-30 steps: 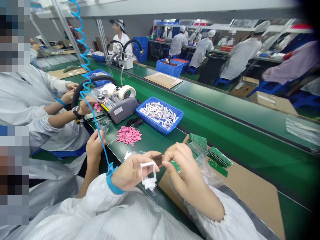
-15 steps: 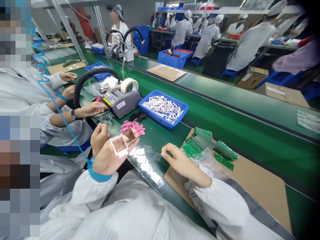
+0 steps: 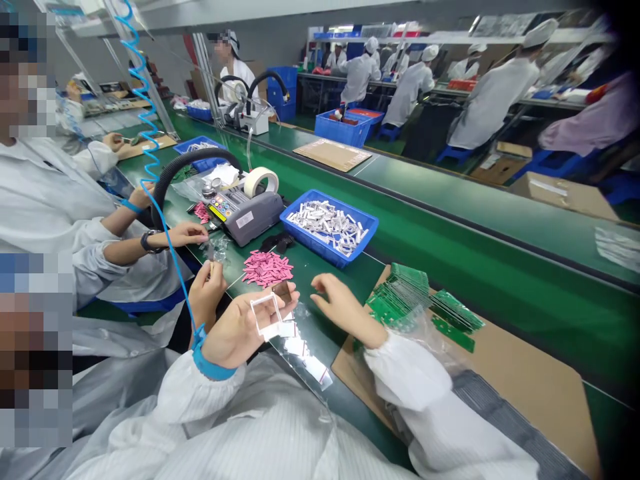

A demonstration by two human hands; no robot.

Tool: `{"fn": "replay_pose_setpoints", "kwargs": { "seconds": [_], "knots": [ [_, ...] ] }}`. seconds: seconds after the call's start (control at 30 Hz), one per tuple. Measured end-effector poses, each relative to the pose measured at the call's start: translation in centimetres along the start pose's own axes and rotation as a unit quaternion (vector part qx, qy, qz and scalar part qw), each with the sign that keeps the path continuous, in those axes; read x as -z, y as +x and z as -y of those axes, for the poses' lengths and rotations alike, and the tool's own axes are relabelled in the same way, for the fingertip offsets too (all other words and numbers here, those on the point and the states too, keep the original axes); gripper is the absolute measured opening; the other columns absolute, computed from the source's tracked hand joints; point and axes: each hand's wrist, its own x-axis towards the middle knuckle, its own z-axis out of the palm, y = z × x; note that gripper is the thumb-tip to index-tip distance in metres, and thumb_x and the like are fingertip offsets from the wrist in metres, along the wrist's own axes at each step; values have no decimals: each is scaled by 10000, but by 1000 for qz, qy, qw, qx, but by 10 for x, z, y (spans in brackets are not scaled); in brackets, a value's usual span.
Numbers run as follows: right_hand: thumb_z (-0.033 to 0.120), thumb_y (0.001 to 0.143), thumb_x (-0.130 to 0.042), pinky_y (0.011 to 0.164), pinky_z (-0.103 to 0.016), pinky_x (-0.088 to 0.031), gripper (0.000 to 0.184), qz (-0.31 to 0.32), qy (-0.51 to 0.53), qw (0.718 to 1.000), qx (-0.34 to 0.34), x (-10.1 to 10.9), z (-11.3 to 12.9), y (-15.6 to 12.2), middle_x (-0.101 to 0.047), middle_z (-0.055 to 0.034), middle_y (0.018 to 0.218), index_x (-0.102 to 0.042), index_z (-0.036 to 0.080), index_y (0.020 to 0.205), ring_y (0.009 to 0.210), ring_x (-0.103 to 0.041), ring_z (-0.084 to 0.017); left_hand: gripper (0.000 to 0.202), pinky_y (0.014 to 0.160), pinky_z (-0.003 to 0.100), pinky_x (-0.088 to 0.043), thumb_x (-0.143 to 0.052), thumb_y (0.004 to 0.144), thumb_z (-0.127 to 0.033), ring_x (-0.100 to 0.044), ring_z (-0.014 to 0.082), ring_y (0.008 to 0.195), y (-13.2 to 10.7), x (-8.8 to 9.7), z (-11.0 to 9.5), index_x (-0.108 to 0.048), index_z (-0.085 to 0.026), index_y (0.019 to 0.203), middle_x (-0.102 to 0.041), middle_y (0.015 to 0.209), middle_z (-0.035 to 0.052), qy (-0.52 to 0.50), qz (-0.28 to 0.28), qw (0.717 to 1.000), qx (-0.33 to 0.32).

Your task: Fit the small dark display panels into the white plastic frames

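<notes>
My left hand (image 3: 231, 339) is palm up with a blue wrist strap, holding a white square plastic frame (image 3: 271, 331). A small dark, shiny panel (image 3: 283, 291) lies at its fingertips. My right hand (image 3: 344, 308) hovers over the bench to the right, empty, its thumb and fingers apart. Between and behind the hands is a heap of pink strips (image 3: 267, 268). White cards with a red edge (image 3: 315, 368) lie in a row at the bench edge, partly hidden by my left hand. Green circuit boards (image 3: 400, 291) are stacked beyond my right wrist.
A blue bin (image 3: 323, 249) of white plastic parts stands behind the pink heap. Left of it is a grey tape dispenser (image 3: 256, 221) with a tape roll (image 3: 250, 184) on top. Co-workers' hands (image 3: 206, 288) are close on my left. Cardboard (image 3: 530, 393) lies under the boards. A blue coiled cord (image 3: 173, 247) reaches my strap.
My left hand has moved right with the frame and dark panel, now covering some cards. My right hand has shifted slightly left and up, its fingers more spread. The view has turned a little.
</notes>
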Motion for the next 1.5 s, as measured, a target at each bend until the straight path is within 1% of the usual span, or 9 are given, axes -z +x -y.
{"fn": "replay_pose_setpoints", "kwargs": {
  "seconds": [0.13, 0.23, 0.4, 0.57, 0.7, 0.83, 1.0, 1.2, 1.5],
  "knots": [
    [299, 839, -604, 951, -408, -379, 420, -69, 15, 983, 167, 52, 31, -26, -541, -91, 1213, -435, 222, 1215, 1131, -490, -226, 318, 1066, 389, -373, -741, 678, -466, -522, 268, 1179, 1, -7, 4, -744, -193, 842, -583, 1204, 52, -4, 36, 999, 26],
    [354, 827, -638, 977, -503, -278, 421, -142, -83, 948, 274, 65, 54, -43, -601, -73, 1166, -484, 268, 1209, 1076, -518, -259, 360, 878, 343, -482, -777, 623, -469, -567, 255, 1057, 3, -13, 10, -745, -175, 830, -578, 1140, 92, 0, 61, 997, 53],
    [240, 861, -592, 999, -554, -183, 184, -217, -139, 927, 272, 61, 61, -51, -700, 16, 969, -591, 302, 1034, 984, -570, -240, 390, 692, 256, -475, -789, 603, -464, -570, 177, 856, 6, -27, 14, -736, -151, 831, -582, 963, 74, 19, 61, 996, 69],
    [275, 782, -702, 1045, -550, -255, 261, -157, 142, 951, 225, 62, 54, -47, -692, 5, 1002, -547, 293, 992, 929, -634, -215, 412, 741, 328, -494, -763, 563, -580, -616, 247, 920, 12, -33, 15, -713, -218, 753, -629, 791, 31, -51, 65, 992, 93],
    [358, 759, -733, 948, -427, -471, 329, -54, 417, 888, 189, 56, 55, -48, -685, -24, 1053, -505, 279, 983, 1041, -625, -204, 409, 767, 371, -522, -748, 544, -620, -612, 289, 1030, 14, -31, 23, -710, -269, 752, -684, 855, 35, -101, 131, 982, 93],
    [366, 753, -740, 922, -377, -508, 333, -16, 511, 839, 187, 51, 59, -50, -673, -32, 1081, -512, 268, 975, 1095, -600, -190, 320, 816, 365, -520, -717, 632, -566, -618, 287, 1045, 9, -36, 25, -732, -283, 779, -696, 1018, 9, -116, 137, 982, 61],
    [447, 794, -677, 957, -443, -465, 370, -56, 449, 872, 185, 57, 59, -55, -589, -77, 1202, -498, 275, 1068, 1160, -537, -232, 250, 929, 374, -478, -707, 684, -507, -597, 269, 1059, 6, -44, 15, -756, -286, 790, -664, 1120, -10, -117, 132, 982, 62],
    [244, 865, -574, 747, -374, -462, 46, -225, 155, 941, 199, 74, 65, -64, -544, -19, 793, -540, 245, 834, 853, -546, -201, 343, 920, 393, -458, -810, 581, -456, -560, 237, 1012, 6, -43, 12, -773, -223, 830, -573, 1131, 113, 3, 161, 987, 16],
    [204, 881, -541, 772, -377, -400, 106, -228, 58, 950, 204, 78, 67, -64, -530, 2, 754, -530, 235, 780, 802, -552, -180, 442, 984, 398, -404, -799, 615, -375, -530, 247, 1065, 9, -41, 4, -717, -305, 1044, -550, 1117, 90, 179, 217, 954, -104]
  ]
}}
